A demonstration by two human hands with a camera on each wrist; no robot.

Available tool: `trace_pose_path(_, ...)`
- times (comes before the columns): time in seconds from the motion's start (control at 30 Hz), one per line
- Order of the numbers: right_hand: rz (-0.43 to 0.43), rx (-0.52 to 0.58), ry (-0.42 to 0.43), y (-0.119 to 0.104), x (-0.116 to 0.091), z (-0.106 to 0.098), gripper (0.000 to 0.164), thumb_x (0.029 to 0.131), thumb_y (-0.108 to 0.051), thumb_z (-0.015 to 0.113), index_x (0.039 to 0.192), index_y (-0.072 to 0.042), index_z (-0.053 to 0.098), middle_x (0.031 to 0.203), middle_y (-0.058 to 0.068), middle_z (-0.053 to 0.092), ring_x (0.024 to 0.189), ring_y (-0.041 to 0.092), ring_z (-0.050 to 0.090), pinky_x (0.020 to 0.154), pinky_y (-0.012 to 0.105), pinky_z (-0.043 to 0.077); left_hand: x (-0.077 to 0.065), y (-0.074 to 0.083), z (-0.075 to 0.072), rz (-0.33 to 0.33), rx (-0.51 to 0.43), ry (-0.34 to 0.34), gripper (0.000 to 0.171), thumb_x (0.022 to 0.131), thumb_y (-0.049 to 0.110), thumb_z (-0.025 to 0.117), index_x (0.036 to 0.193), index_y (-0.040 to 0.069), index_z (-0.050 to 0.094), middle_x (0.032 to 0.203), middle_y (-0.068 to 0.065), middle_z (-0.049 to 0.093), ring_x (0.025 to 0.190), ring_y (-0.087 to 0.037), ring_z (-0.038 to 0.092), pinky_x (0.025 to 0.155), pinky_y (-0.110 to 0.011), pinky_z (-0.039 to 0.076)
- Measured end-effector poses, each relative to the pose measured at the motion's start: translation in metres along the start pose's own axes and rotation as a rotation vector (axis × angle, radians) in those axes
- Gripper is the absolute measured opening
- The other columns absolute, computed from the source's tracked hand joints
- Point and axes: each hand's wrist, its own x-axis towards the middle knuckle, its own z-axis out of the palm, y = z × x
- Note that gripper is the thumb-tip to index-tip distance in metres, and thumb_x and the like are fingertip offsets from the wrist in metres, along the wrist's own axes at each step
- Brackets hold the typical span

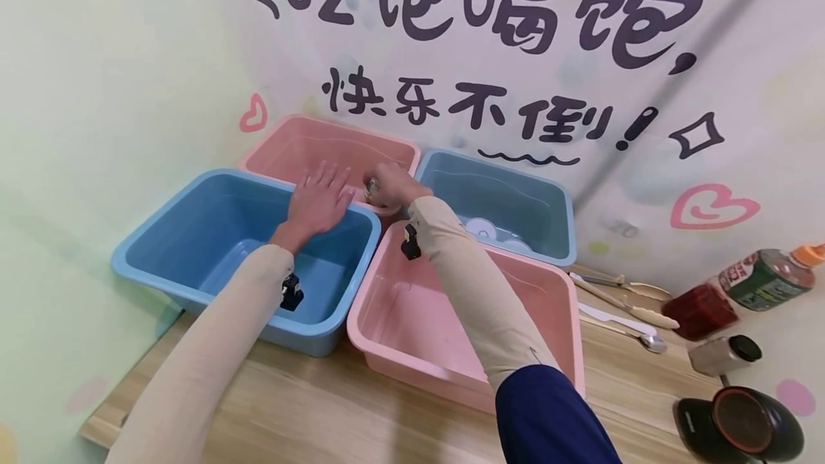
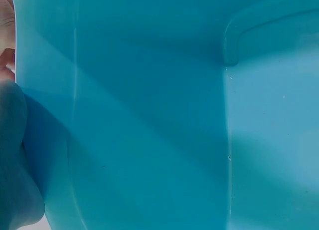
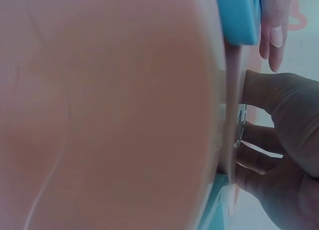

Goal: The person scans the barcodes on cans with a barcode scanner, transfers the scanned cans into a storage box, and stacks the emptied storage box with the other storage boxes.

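Note:
My left hand (image 1: 319, 199) lies with straight fingers spread over the far rim of the blue basin (image 1: 155, 235), fingertips reaching over the back pink basin (image 1: 271, 149). My right hand (image 1: 396, 185) is at the near right corner of that pink basin, fingers curled around a small, clear, shiny thing (image 1: 372, 188). In the right wrist view, the glinting piece (image 3: 240, 125) shows between thumb and fingers, partly hidden by a basin rim; I cannot tell its kind. The left wrist view mostly shows the blue basin's inner wall (image 2: 149, 115).
A grey-blue basin (image 1: 561, 228) at back right holds white discs (image 1: 480, 228). The front pink basin (image 1: 412, 321) lies under my right forearm. Tongs (image 1: 625, 301), a spoon (image 1: 652, 343), a sauce bottle (image 1: 767, 279), a black-lidded jar (image 1: 725, 355) and a black device (image 1: 741, 421) stand along the right.

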Motion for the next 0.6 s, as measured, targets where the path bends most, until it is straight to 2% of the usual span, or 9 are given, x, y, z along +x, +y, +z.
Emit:
trace_pose_path(0.17,0.015,-0.002,-0.010,-0.0003,-0.0010,0.0028,0.035,0.092,-0.006,0.060,0.125,-0.010,0.068,0.118,0.008,0.069,0.095,0.021,0.066,0.076,0.027,0.056,-0.0002,0.0003,0.0008,-0.007,-0.010,-0.005,0.064,0.106,0.044,0.027,0.161,0.013,0.016,0.169,-0.013,0.012,0.157,-0.035,0.002,0.127,-0.055,0.002)
trace_pose_path(0.33,0.028,-0.032,-0.014,0.0008,-0.0003,0.0057,0.033,0.095,-0.010,0.058,0.127,-0.010,0.067,0.119,0.008,0.070,0.097,0.022,0.066,0.084,0.030,0.057,0.0003,0.0006,0.0013,0.003,0.002,0.004,0.064,0.106,0.044,0.027,0.161,0.013,0.016,0.169,-0.013,0.012,0.157,-0.036,0.004,0.127,-0.055,0.004)
trace_pose_path(0.43,0.061,-0.047,-0.032,-0.0007,-0.0007,0.0046,0.027,0.096,-0.013,0.061,0.122,-0.011,0.070,0.113,0.007,0.071,0.093,0.021,0.067,0.083,0.031,0.058,0.0015,0.0003,0.0011,0.011,0.003,0.010,0.064,0.106,0.044,0.026,0.161,0.013,0.016,0.169,-0.014,0.012,0.157,-0.036,0.005,0.126,-0.056,0.004)
trace_pose_path(0.6,0.118,-0.053,-0.119,-0.0070,-0.0032,0.0020,0.016,0.099,-0.016,0.061,0.106,-0.012,0.075,0.098,0.006,0.072,0.084,0.021,0.068,0.072,0.029,0.057,0.0004,0.0001,0.0008,0.005,0.005,0.008,0.064,0.106,0.044,0.028,0.161,0.014,0.015,0.169,-0.013,0.011,0.157,-0.036,0.003,0.127,-0.056,0.003)
